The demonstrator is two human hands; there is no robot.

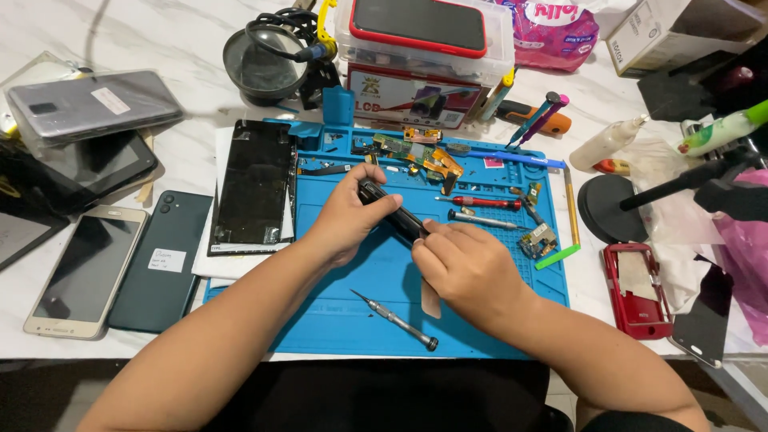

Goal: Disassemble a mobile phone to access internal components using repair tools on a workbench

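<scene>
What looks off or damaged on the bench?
The red phone frame sits stripped beside the blue mat, and a circuit board lies bare at the mat's top edge. Both hands, left hand and right hand, grip a dark phone.

Head view over a blue repair mat (pixel 352 320). At the mat's centre, the left hand (pixel 348 212) and the right hand (pixel 468 268) together grip a slim black device (pixel 392 212) held slantwise. A small screwdriver (pixel 398 321) lies on the mat's near edge. A circuit board (pixel 420 152) rests at the mat's far edge. Left of the mat lie a black screen panel (pixel 254 186) and two phones (pixel 120 268); right of it lies a red phone frame (pixel 636 290).
</scene>
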